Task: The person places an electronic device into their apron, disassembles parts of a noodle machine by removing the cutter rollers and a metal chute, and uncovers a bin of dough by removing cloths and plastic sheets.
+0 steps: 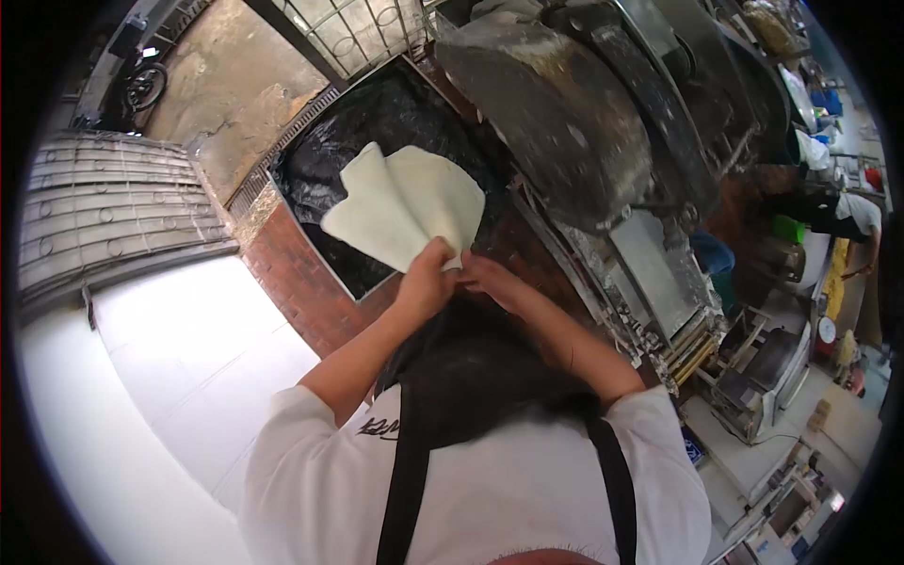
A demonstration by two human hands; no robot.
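A pale, flat sheet that looks like dough (405, 202) fans out in folds over a tray lined with black plastic (325, 155). Its gathered near end is in my left hand (428, 280), whose fingers are wrapped round it. Close beside, my right hand (492, 281) pinches the edge of the same sheet, with the fingertips partly hidden. The two hands are nearly touching, just in front of my dark apron.
A large worn metal machine (565, 113) stands to the right of the tray. Barred metalwork (363, 33) rises beyond it, and a white surface (188, 348) lies at the left. At the far right, a person (852, 215) bends near yellow material.
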